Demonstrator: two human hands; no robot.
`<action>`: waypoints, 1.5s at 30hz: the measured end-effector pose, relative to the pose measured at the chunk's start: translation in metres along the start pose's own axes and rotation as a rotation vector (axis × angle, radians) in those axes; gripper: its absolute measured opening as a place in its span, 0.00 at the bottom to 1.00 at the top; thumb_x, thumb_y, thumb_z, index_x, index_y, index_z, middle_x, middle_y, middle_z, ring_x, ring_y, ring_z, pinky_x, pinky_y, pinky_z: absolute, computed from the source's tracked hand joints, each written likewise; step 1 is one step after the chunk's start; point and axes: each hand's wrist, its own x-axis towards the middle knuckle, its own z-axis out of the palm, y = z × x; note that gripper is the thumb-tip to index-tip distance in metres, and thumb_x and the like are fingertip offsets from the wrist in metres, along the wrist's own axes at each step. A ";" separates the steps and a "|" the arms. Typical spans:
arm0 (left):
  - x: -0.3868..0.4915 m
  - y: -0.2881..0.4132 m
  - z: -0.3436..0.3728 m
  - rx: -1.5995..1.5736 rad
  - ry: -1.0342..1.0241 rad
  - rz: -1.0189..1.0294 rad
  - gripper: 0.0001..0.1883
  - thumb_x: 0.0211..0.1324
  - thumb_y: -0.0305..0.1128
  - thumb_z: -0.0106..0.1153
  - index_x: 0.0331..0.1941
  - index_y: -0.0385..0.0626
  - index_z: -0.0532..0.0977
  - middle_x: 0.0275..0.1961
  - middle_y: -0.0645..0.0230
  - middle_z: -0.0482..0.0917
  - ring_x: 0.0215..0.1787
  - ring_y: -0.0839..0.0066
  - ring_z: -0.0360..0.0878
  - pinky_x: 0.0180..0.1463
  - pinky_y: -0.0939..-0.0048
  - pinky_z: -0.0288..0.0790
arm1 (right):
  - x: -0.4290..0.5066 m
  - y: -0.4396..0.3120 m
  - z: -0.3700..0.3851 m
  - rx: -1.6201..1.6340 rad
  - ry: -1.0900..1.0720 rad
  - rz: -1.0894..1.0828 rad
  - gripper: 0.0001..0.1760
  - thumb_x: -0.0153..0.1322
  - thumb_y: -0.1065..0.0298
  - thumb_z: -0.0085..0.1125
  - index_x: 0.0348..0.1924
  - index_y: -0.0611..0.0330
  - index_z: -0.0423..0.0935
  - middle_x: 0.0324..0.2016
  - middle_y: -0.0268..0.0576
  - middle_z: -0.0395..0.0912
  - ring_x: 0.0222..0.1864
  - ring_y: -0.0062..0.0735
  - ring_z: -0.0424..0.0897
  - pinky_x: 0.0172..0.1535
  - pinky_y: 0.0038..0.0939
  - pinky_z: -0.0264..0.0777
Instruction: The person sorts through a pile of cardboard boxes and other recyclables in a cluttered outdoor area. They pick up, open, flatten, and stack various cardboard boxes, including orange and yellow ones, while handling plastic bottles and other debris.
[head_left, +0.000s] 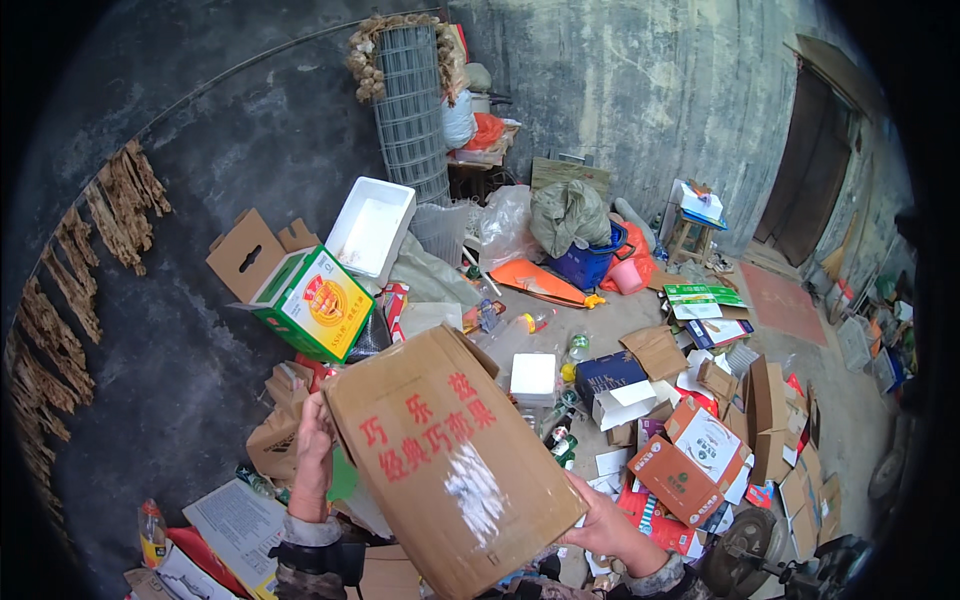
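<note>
A brown cardboard carton (427, 480) with red printed writing and a strip of shiny tape is held up in front of me, tilted. My left hand (312, 457) grips its left edge, and my right hand (611, 525) grips its lower right corner. One flap stands out at the far end of the carton. Behind it, to the left, an open green and yellow cardboard box (319, 300) rests on the pile near a white foam box (371, 225). A brown paper bag (277, 439) lies just left of my left hand. The carton's underside is hidden.
Flattened and open boxes, including an orange-brown carton (686, 469) and a dark blue box (611, 379), cover the floor at right. Glass bottles (562, 446) lie in the middle. A wire mesh roll (411, 112) stands at the wall. A wheel (746, 544) is at lower right.
</note>
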 end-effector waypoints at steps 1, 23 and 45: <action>-0.001 0.006 -0.003 -0.056 -0.016 -0.042 0.52 0.46 0.61 0.66 0.66 0.35 0.57 0.65 0.59 0.67 0.66 0.71 0.65 0.68 0.70 0.59 | -0.005 0.004 0.000 -0.009 -0.009 -0.014 0.52 0.57 0.62 0.76 0.69 0.57 0.55 0.59 0.50 0.71 0.61 0.41 0.72 0.60 0.35 0.66; 0.076 -0.004 0.009 -0.230 0.071 -0.232 0.11 0.62 0.33 0.59 0.42 0.39 0.78 0.40 0.66 0.83 0.40 0.79 0.81 0.47 0.75 0.73 | 0.022 -0.032 -0.030 -0.119 0.340 -0.209 0.39 0.65 0.58 0.65 0.66 0.60 0.61 0.66 0.54 0.61 0.67 0.51 0.62 0.66 0.40 0.57; -0.048 -0.025 -0.001 -0.657 0.174 -0.498 0.29 0.71 0.52 0.38 0.66 0.43 0.62 0.61 0.58 0.74 0.60 0.63 0.73 0.64 0.58 0.67 | -0.007 0.002 -0.036 -0.185 0.127 -0.204 0.56 0.55 0.50 0.75 0.70 0.59 0.54 0.65 0.59 0.60 0.67 0.55 0.62 0.66 0.43 0.58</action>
